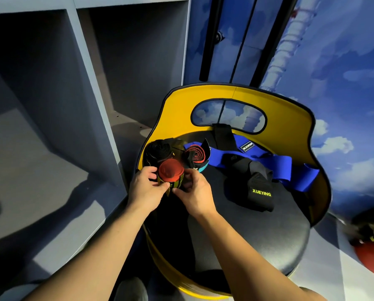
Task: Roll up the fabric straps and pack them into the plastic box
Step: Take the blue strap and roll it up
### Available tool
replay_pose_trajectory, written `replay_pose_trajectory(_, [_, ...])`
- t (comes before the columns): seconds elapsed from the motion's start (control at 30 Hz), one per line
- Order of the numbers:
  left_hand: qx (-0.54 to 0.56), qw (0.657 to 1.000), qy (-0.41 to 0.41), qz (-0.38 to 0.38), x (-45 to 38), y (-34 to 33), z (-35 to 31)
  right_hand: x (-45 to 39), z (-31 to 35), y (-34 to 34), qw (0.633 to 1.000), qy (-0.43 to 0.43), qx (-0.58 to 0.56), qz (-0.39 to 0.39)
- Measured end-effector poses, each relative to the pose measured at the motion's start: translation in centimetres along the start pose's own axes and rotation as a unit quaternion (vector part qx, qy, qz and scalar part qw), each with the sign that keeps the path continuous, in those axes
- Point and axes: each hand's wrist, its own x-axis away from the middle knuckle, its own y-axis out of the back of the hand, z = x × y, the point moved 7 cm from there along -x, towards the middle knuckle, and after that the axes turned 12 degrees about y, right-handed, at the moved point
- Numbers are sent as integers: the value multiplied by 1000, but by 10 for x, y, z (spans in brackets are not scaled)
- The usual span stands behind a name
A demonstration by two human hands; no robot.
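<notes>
A rolled strap with a red end face and yellow-black outside point(171, 171) is held upright between both hands above the left edge of a black round seat point(257, 231). My left hand point(145, 189) grips its left side, thumb on the front. My right hand point(191, 192) pinches its right side and loose tail. Behind it lie a black rolled strap point(157, 149) and a red-and-black roll with blue wrap point(194, 155). A long blue strap point(275, 164) lies unrolled across the seat, over a black strap marked XUEYING point(258, 192). No plastic box is in view.
The seat has a yellow curved backrest point(290, 109) with an oval cut-out. Grey open shelving point(51, 83) stands to the left. A wall with a blue sky print point(344, 83) is at the right. A red rounded object point(373, 253) sits at the lower right.
</notes>
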Motion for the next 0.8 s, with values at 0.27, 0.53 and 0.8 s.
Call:
replay_pose_trajectory(0.27, [-23,999,-39,4,32,-4,-18,17,14,30,999,11,39,0])
replay_pose_trajectory(0.53, [-78,990,-102,50,94,-28,-48,58,37,96,996,12,80,-28])
replay_pose_trajectory(0.8, [-21,987,-100,122,140,-81,-69,104,27,168,993,-37,93,-64])
